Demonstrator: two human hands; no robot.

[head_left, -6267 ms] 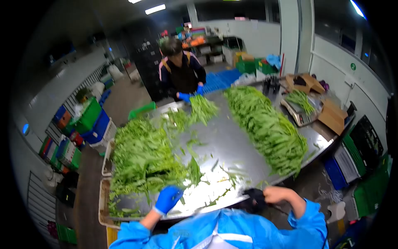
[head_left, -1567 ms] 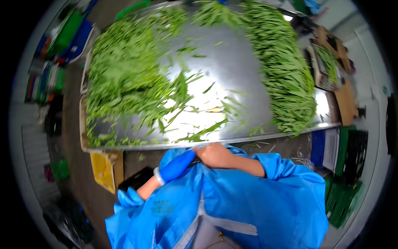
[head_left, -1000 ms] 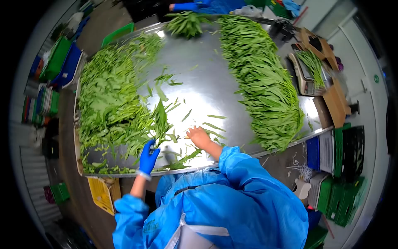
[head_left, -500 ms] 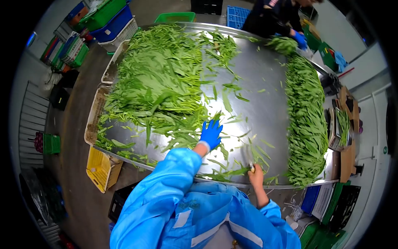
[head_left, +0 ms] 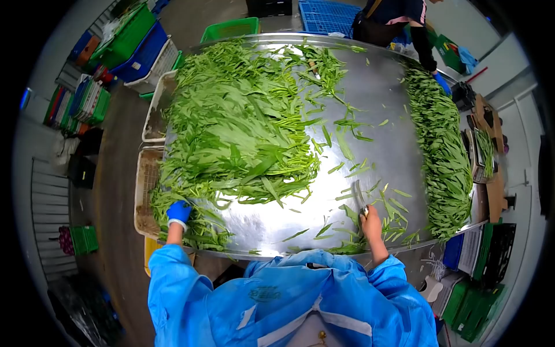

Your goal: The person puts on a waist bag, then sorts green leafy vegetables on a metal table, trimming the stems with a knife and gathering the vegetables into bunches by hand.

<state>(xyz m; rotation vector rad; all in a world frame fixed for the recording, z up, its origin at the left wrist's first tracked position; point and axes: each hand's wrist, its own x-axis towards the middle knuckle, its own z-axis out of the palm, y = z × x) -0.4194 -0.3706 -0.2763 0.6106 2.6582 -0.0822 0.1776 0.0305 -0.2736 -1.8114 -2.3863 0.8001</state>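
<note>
My left hand (head_left: 179, 213), in a blue glove, is at the front left of the metal table among loose leafy greens (head_left: 205, 226). Its fingers look curled into the leaves, partly hidden. My bare right hand (head_left: 372, 223) grips the handle of a curved-blade knife (head_left: 358, 194) near the front edge, its blade pointing away from me over the tabletop. Cut leaves and stems lie scattered around the knife. A large heap of long-leaved greens (head_left: 237, 127) covers the left half of the table, and a neat row of greens (head_left: 442, 150) runs along the right side.
Another knife (head_left: 314, 70) lies among greens at the back. A co-worker (head_left: 386, 23) stands at the far right corner, one blue-gloved hand (head_left: 443, 84) on the row. Dirty white crates (head_left: 147, 188) line the table's left edge. A green crate (head_left: 230, 29) stands behind.
My left hand has gone from the front middle to the front left corner, where greens are now gathered, and its spread fingers have curled. The co-worker's hand moved along the row. My view shifted.
</note>
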